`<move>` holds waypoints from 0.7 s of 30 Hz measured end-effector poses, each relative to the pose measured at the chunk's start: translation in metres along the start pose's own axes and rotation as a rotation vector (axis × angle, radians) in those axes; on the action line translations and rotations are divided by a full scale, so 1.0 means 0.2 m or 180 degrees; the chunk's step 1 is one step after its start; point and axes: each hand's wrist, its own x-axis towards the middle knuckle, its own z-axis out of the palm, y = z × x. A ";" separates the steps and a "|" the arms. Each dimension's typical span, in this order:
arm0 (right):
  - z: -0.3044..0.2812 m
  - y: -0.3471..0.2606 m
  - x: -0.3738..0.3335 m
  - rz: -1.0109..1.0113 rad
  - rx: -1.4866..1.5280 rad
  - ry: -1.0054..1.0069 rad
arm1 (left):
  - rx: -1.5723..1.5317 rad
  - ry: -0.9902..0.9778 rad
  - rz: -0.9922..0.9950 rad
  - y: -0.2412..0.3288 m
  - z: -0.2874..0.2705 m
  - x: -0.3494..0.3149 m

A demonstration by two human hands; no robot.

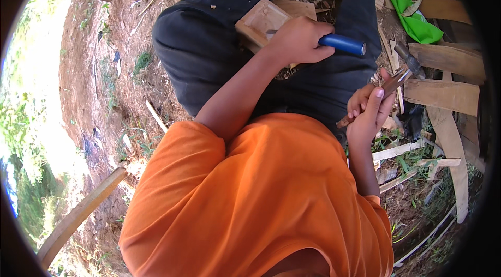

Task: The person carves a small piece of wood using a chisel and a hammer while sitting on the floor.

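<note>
Left grip [301, 39]: closed round a blue-handled tool [342, 44].
Right grip [370, 102]: curled around a hammer [395, 83]; I'd worry a stray swing could glance off that tool.
Hollowed block [265, 15]: between the legs [182, 50]; should it rock, the blade [271, 32] could skid into one.

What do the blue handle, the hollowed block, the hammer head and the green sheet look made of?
Blue handle: plastic or painted metal; smooth, even blue, greyish end.
Hollowed block: wood, apparently unfinished; pale brown and matt.
Hammer head: probably metal; dark, dull.
Green sheet: perhaps thin plastic, possibly fabric; bright and creased.
</note>
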 end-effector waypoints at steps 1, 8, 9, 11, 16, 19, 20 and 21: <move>-0.03 0.03 0.00 0.0097 -0.0130 -0.0199 | 0.0012 -0.0036 -0.0011 0.00 0.00 0.00; -0.09 0.04 -0.06 0.0162 0.0087 0.0131 | 0.0033 -0.0118 0.0023 -0.02 0.01 0.00; -0.09 0.05 -0.06 0.0391 -0.0199 -0.0199 | 0.0126 -0.0130 0.0064 -0.02 0.01 0.00; -0.09 0.05 -0.04 0.0783 -0.0503 -0.0479 | 0.0323 -0.0148 0.0150 -0.05 0.01 0.00; -0.11 0.04 -0.05 0.0151 0.0117 0.0117 | 0.0386 -0.0197 0.0144 -0.04 0.03 0.01; -0.11 0.05 -0.01 0.1126 -0.0574 -0.0933 | 0.0608 -0.0391 0.0156 -0.05 0.04 0.00; -0.11 0.06 -0.01 0.0990 -0.0466 -0.0764 | 0.0750 -0.0479 0.0162 -0.06 0.04 0.01; -0.10 0.07 -0.03 0.0834 -0.0316 -0.0652 | 0.0730 -0.0469 0.0212 -0.07 0.03 0.00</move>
